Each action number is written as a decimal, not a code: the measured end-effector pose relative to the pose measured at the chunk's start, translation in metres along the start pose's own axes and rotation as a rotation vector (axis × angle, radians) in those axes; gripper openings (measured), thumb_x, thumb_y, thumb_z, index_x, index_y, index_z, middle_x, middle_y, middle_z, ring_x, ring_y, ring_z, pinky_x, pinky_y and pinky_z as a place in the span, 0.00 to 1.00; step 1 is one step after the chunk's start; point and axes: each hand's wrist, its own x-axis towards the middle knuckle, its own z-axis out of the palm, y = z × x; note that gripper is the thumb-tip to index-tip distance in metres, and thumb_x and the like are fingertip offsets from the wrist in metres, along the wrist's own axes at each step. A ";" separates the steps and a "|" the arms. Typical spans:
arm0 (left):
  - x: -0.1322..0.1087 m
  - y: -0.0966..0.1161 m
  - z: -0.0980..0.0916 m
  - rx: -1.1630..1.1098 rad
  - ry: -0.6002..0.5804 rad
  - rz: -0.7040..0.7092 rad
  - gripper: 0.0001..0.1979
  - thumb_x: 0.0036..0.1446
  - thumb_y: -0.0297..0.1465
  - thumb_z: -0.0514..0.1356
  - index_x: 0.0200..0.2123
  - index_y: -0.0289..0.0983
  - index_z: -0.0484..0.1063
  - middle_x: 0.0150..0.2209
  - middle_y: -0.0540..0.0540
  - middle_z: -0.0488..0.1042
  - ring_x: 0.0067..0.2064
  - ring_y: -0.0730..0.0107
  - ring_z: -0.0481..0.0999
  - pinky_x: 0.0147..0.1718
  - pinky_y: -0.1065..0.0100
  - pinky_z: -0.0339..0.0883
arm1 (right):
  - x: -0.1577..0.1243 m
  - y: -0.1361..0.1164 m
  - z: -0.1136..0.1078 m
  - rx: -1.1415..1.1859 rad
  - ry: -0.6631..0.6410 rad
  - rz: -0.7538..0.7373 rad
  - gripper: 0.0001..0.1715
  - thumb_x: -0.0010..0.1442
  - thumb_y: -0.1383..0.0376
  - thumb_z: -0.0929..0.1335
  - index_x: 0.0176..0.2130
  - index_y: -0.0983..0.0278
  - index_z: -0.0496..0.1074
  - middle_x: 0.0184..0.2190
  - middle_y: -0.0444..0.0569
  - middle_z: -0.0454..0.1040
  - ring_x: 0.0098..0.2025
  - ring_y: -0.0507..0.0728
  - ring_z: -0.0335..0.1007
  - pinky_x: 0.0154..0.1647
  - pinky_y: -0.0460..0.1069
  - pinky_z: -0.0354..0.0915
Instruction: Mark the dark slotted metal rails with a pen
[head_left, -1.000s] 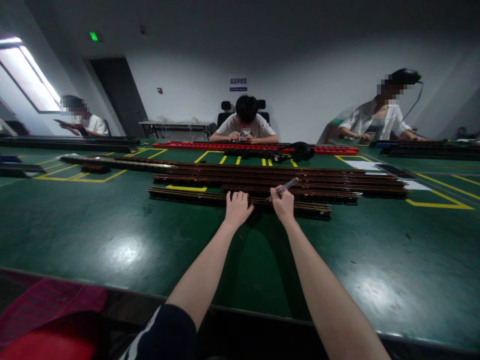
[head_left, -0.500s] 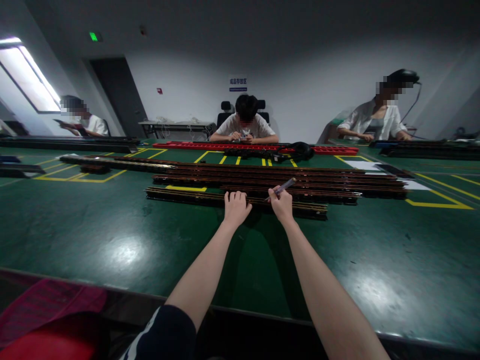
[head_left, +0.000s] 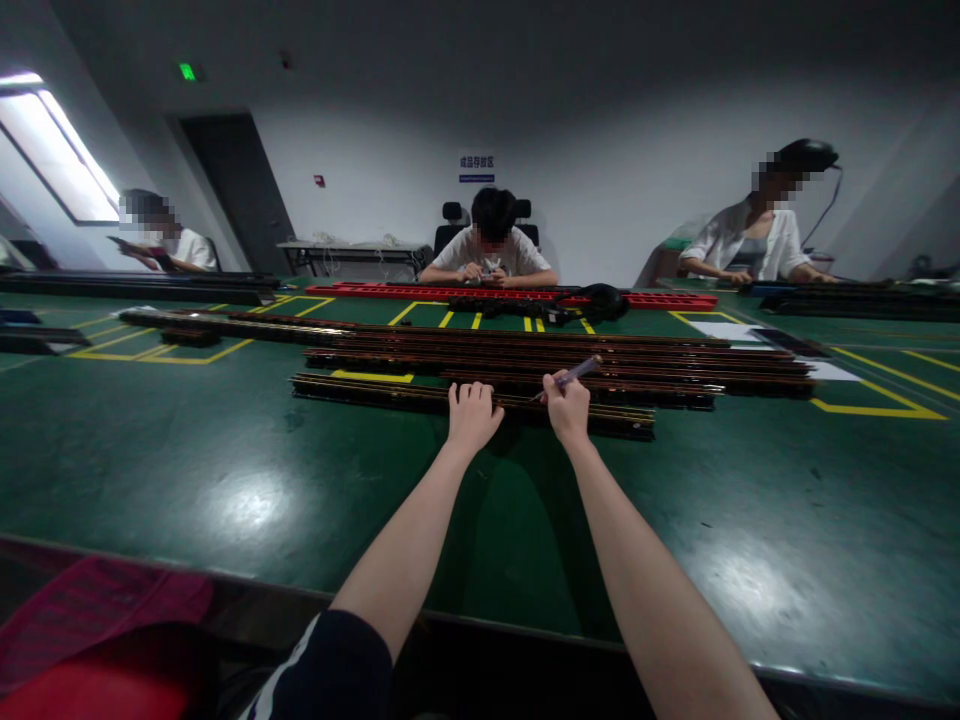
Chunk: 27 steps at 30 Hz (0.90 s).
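Note:
A long dark strip with gold-coloured edges lies crosswise on the green table. My left hand is on it near the middle, its fingers curled over the far side and the thumb at the near side. To the right, my right hand grips a slim pen-like tool with a translucent purplish barrel. The tool slants, its thin tip pointing down and left at the strip between my hands; whether the tip touches is too small to tell. Several similar strips lie in a bundle just behind.
A red rail and a coiled black cable lie farther back. Yellow tape lines mark the green table. White paper lies at right. Three people sit across the table, by more dark strips.
My right hand has shifted slightly to the right with the pen-like tool, whose barrel leans lower. My left hand and the strip stay in place.

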 end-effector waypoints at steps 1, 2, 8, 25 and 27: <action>0.000 0.000 0.000 -0.007 -0.004 0.001 0.16 0.61 0.35 0.51 0.49 0.36 0.70 0.49 0.39 0.74 0.54 0.53 0.69 0.62 0.46 0.52 | 0.000 0.001 0.000 -0.005 0.012 0.004 0.17 0.57 0.51 0.63 0.27 0.61 0.66 0.22 0.50 0.73 0.26 0.60 0.72 0.34 0.53 0.66; 0.000 -0.001 0.001 -0.013 -0.006 0.002 0.16 0.61 0.35 0.51 0.49 0.36 0.70 0.49 0.39 0.74 0.54 0.53 0.69 0.62 0.46 0.52 | 0.001 0.001 -0.001 -0.011 0.023 0.008 0.17 0.57 0.51 0.63 0.27 0.61 0.66 0.22 0.50 0.73 0.26 0.60 0.72 0.34 0.53 0.66; 0.000 -0.002 0.003 -0.026 -0.002 0.025 0.16 0.61 0.34 0.51 0.50 0.38 0.70 0.50 0.40 0.74 0.55 0.54 0.68 0.63 0.45 0.51 | -0.001 -0.002 -0.003 -0.008 -0.014 0.006 0.20 0.57 0.48 0.63 0.26 0.61 0.66 0.20 0.49 0.72 0.24 0.60 0.71 0.32 0.53 0.66; -0.001 -0.001 0.002 -0.005 -0.018 0.103 0.20 0.60 0.25 0.47 0.53 0.40 0.69 0.53 0.43 0.73 0.56 0.57 0.67 0.64 0.47 0.49 | -0.002 -0.007 -0.001 0.001 -0.102 -0.007 0.19 0.58 0.49 0.63 0.27 0.61 0.65 0.22 0.49 0.73 0.25 0.59 0.71 0.33 0.52 0.66; -0.001 -0.001 0.001 0.006 -0.020 0.100 0.22 0.58 0.23 0.48 0.53 0.40 0.69 0.53 0.42 0.73 0.57 0.57 0.67 0.64 0.48 0.48 | -0.002 -0.008 0.001 -0.016 -0.142 -0.019 0.18 0.58 0.51 0.63 0.27 0.61 0.65 0.20 0.48 0.72 0.25 0.58 0.71 0.34 0.52 0.66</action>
